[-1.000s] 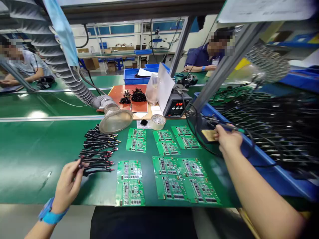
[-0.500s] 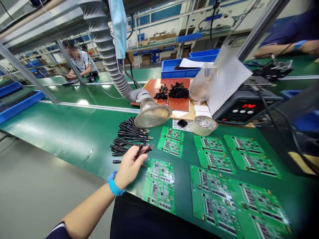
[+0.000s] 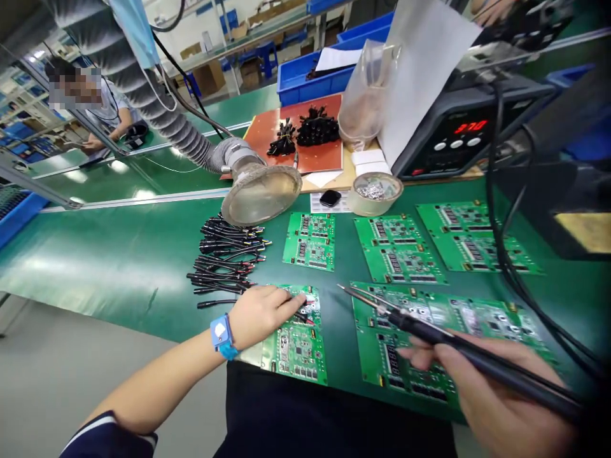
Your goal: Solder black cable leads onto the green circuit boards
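Note:
My left hand (image 3: 265, 315) rests on a green circuit board (image 3: 298, 350) and pinches a thin black wire lead (image 3: 300, 316) at the board's top edge. My right hand (image 3: 506, 394) grips a black soldering iron (image 3: 429, 336), whose fine tip (image 3: 344, 288) hovers over a second green board (image 3: 405, 362), apart from the lead. A loose pile of black wire leads with red-tipped ends (image 3: 224, 254) lies left of my left hand.
Several more green boards (image 3: 398, 249) lie on the green bench. Behind them stand a soldering station (image 3: 463, 137), a round tin of scraps (image 3: 375, 194) and a fume extractor hood (image 3: 260, 197). A brown mat (image 3: 315, 156) holds black wire bundles. Blue bins (image 3: 310, 79) stand beyond.
My right hand has come into view holding the soldering iron. My left hand has moved from the wire pile onto the nearest board with the lead. The view has turned.

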The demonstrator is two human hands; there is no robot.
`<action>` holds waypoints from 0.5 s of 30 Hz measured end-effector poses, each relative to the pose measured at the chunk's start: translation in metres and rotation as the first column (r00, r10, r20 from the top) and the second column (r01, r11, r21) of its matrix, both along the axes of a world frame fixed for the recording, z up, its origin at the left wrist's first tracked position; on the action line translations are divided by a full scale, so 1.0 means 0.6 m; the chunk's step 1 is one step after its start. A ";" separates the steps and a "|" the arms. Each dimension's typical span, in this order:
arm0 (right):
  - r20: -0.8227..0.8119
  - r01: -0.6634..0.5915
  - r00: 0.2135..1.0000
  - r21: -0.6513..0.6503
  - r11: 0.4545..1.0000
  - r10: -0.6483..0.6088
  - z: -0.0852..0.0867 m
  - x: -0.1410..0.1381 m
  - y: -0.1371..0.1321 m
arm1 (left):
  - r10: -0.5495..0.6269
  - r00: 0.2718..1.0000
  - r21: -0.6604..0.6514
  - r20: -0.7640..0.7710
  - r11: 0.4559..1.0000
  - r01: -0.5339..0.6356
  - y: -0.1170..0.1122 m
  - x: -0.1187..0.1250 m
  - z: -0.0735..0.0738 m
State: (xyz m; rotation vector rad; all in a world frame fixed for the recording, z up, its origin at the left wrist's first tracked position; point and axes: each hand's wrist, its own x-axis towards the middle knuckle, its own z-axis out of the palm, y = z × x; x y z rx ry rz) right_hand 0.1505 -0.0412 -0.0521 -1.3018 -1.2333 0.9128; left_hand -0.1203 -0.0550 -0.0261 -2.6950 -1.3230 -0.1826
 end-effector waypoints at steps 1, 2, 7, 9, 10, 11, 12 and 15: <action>0.000 -0.040 0.999 0.003 0.999 0.040 -0.001 -0.009 -0.005 | -0.005 0.999 0.003 -0.040 1.000 0.005 0.006 0.003 -0.002; -0.003 -0.053 0.999 0.009 0.999 0.053 -0.001 -0.017 -0.009 | -0.008 0.998 0.001 -0.064 1.000 0.008 0.011 0.005 -0.003; 0.045 0.011 0.999 -0.013 1.000 -0.010 -0.005 -0.042 -0.020 | 0.006 0.998 -0.057 -0.056 0.998 -0.009 0.025 0.009 -0.009; 0.072 0.008 0.997 0.019 1.000 -0.009 -0.010 -0.046 -0.022 | 0.024 0.998 -0.084 -0.051 0.996 -0.028 0.025 0.008 -0.011; 0.081 0.007 0.997 0.040 0.999 -0.011 -0.012 -0.047 -0.023 | 0.032 0.998 -0.093 -0.053 0.995 -0.037 0.025 0.008 -0.012; 0.091 0.005 0.996 0.054 0.999 -0.010 -0.014 -0.048 -0.023 | 0.038 0.998 -0.099 -0.059 0.994 -0.043 0.025 0.008 -0.013; 0.102 0.008 0.995 0.062 0.998 -0.014 -0.016 -0.049 -0.023 | 0.044 0.997 -0.103 -0.065 0.993 -0.050 0.024 0.008 -0.014; 0.127 0.013 0.992 0.054 0.998 -0.020 -0.017 -0.050 -0.023 | 0.063 0.996 -0.105 -0.064 0.992 -0.069 0.024 0.010 -0.016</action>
